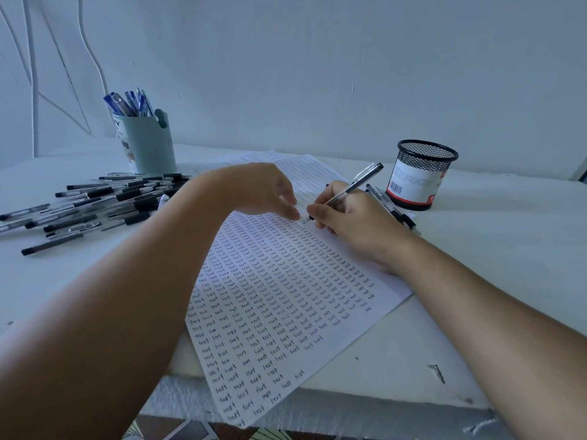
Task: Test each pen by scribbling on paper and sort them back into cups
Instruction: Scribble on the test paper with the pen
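A white table (476,281) is seen against a pale wall (317,58), with thin cables (31,90) hanging at 11 o'clock. A heap of black-capped pens (95,201) is spread over the table at 9 o'clock, just left of the left forearm, which crosses the near corner of the paper and hides part of it. A few more pens (394,211) lie at 2 o'clock, partly hidden behind the right hand and close beside the base of the mesh cup.

A pale green pen cup (149,144) stands at 10 o'clock, behind the heap; several blue pens (127,103) are held in it, leaning outward. A black mesh cup (419,174) with a white and red label stands at 2 o'clock; no pens are seen rising above its rim.

A sheet of paper (286,296) filled with rows of the handwritten word "test" lies at the centre, its near corner overhanging the table edge; further sheets are seen beneath it at 12 o'clock.

A clear-barrelled pen (352,185) with a black cap end is pinched between the thumb and fingers of the right hand (349,217), slanted toward 2 o'clock, with its tip (305,220) at the paper. The left hand (260,188) is held just beside that tip at 9 o'clock of it, fingers loosely bent, the fingertips (293,214) resting on the sheet.
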Demonstrator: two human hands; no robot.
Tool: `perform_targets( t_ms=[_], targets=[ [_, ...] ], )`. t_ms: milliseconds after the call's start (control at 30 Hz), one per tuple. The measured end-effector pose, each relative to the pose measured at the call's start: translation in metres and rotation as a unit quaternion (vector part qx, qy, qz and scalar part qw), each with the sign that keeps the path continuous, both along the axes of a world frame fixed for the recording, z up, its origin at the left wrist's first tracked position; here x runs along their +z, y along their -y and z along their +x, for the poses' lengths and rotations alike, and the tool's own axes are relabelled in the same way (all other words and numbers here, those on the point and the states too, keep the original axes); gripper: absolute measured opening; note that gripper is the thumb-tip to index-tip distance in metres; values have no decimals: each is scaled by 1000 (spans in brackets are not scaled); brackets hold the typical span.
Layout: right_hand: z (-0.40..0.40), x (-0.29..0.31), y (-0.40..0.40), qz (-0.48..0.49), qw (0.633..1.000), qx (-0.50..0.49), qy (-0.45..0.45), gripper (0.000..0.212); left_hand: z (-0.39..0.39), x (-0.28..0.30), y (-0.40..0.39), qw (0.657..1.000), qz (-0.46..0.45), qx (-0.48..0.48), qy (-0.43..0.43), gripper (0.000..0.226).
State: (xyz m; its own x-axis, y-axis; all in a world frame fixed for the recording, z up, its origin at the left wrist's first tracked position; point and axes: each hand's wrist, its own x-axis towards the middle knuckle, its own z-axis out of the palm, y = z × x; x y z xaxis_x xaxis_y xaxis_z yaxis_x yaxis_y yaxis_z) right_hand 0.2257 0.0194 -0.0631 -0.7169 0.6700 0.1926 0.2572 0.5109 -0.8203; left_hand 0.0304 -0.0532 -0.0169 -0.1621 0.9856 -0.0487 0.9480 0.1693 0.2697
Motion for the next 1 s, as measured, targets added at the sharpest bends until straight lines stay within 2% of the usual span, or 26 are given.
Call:
perform_targets(
  t_ms=[1000],
  targets=[
    [-1,-3,-4,10,1000,-19,-4,16,0,-1,0,1000,5,2,12,43]
  ],
)
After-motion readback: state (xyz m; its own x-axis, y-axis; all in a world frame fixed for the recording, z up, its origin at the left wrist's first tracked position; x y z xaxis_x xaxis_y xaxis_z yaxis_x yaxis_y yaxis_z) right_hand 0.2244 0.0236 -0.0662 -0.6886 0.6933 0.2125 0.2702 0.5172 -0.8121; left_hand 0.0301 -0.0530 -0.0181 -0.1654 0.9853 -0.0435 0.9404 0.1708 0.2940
